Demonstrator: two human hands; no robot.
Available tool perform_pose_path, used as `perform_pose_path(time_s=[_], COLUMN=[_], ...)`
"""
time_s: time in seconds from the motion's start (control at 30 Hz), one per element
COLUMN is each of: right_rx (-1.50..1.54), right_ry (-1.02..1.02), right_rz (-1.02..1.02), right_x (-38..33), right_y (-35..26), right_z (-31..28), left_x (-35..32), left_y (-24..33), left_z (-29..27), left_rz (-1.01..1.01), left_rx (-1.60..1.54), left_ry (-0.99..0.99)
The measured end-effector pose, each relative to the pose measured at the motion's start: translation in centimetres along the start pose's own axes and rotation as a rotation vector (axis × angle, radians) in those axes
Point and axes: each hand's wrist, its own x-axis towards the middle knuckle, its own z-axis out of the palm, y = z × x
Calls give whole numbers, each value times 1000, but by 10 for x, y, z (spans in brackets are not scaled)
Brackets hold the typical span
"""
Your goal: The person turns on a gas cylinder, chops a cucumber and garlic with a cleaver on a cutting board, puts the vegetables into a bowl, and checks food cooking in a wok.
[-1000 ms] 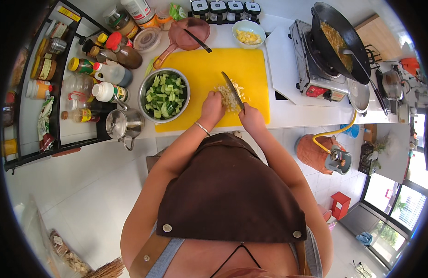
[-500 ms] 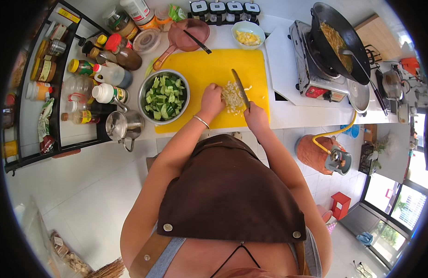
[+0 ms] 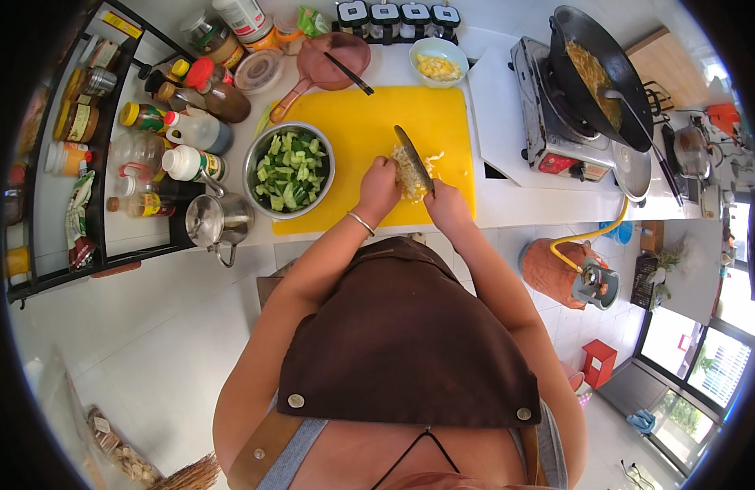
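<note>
My right hand [image 3: 449,209] is closed round the handle of a kitchen knife [image 3: 413,157]. Its blade points away from me and slants to the left, over a small heap of finely chopped pale pieces [image 3: 411,181], whose kind I cannot make out. Curled fingers of my left hand [image 3: 380,189] touch the heap's left edge; whether they grip anything is hidden. Under all this lies a yellow cutting board [image 3: 353,110], with loose bits scattered right of the blade. A steel bowl [image 3: 330,181] of cut green vegetable chunks [image 3: 289,170] stands on the board's left side.
Behind the board are a pink ladle-shaped strainer [image 3: 336,57] with chopsticks [image 3: 349,73] across it and a bowl of yellow food [image 3: 438,64]. A black wok [image 3: 639,90] sits tilted on a gas stove [image 3: 534,90] at right. Left stand a steel pot [image 3: 222,220] and several bottles [image 3: 199,131].
The knife and my right hand have shifted slightly left across the heap. My left hand has moved a little right and nearer to me. More loose bits show right of the blade.
</note>
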Motion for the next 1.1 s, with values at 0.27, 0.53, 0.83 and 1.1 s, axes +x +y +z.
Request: perform_pose_path(time_s=[0.27, 0.53, 0.83, 1.1], right_rx=[-21, -46, -75, -44], right_ry=[-13, -19, -114, -52], right_rz=[-10, -36, -29, -15], right_x=[-3, -9, -10, -11], right_y=[-3, -10, -20, -7], right_z=[-2, 3, 7, 9], left_x=[7, -11, -21, -25], left_y=[-11, -18, -19, -15], left_z=[4, 0, -4, -8], left_rz=[28, 26, -12, 26], left_rx=[-51, -35, -65, -29], left_ry=[141, 108, 102, 109])
